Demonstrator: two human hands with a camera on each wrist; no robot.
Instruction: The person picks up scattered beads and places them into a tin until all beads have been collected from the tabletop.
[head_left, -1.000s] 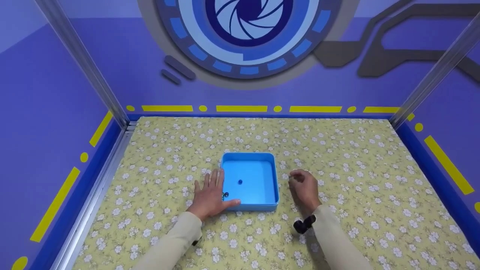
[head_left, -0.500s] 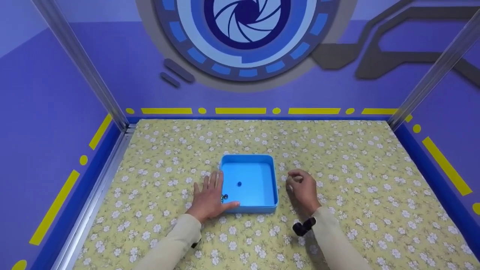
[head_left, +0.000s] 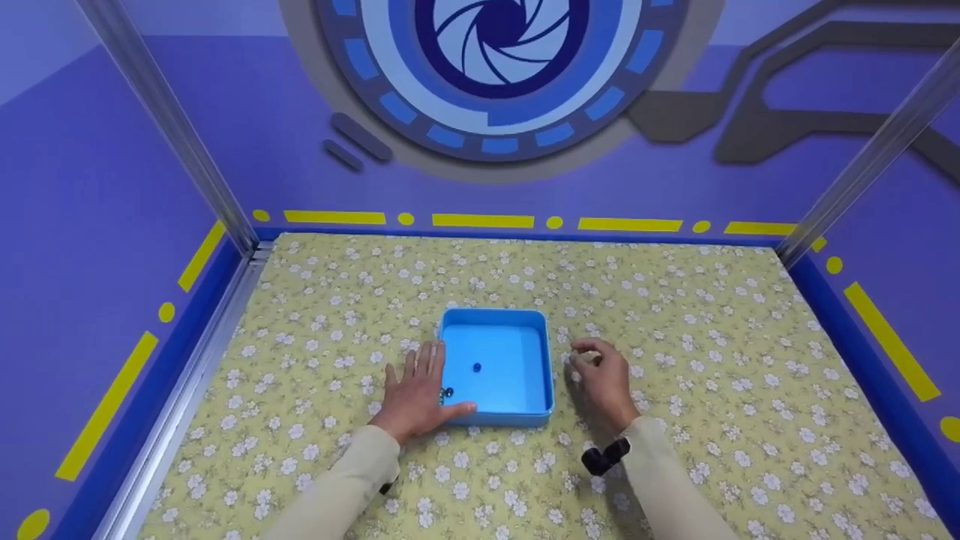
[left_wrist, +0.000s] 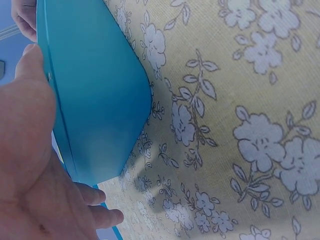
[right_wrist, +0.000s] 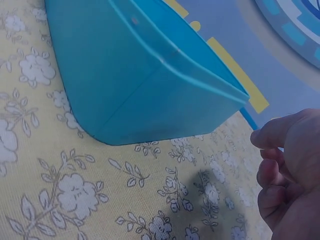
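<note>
A square blue tray (head_left: 514, 386) stands on the flowered cloth in the head view. One dark marble (head_left: 477, 367) lies near the middle of its floor, and small dark marbles (head_left: 448, 392) sit together at the near left corner, partly hidden by a hand. My left hand (head_left: 412, 401) rests on the tray's left rim with fingers straight and thumb along the near rim. To the right of the tray, apart from it, is my right hand (head_left: 606, 379), its fingers loosely curled. In the right wrist view its thumb (right_wrist: 275, 132) stretches forward above bent fingers, and nothing shows between them.
The yellow flowered cloth (head_left: 705, 330) covers the table around the tray. Purple walls (head_left: 180, 97) with yellow marks enclose the table, and metal posts (head_left: 161, 105) rise at its far corners. Black bands with small cameras (head_left: 606, 456) are on the wrists.
My right hand has shifted slightly left toward the tray. The left hand keeps its place on the rim, and the marbles look unmoved in the tray. The head view shifts a little.
</note>
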